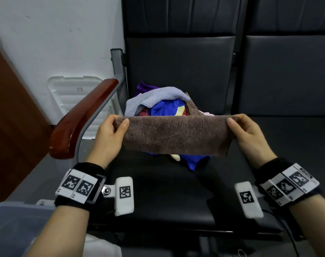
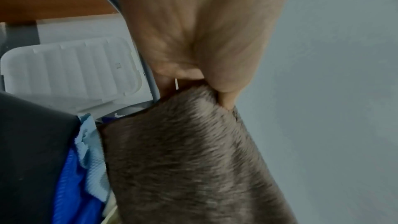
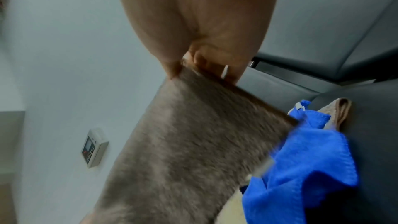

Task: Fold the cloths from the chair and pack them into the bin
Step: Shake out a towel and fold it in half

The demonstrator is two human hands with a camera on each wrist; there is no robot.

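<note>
Pinching a brown towel (image 1: 176, 135) taut, both hands (image 1: 109, 135) (image 1: 249, 132) hover over the black chair (image 1: 158, 191).

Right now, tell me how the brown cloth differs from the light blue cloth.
The brown cloth is stretched flat in the air, pinched by the left hand and right hand; the light blue cloth lies crumpled and untouched atop the pile on the chair. Both look like terry.
</note>
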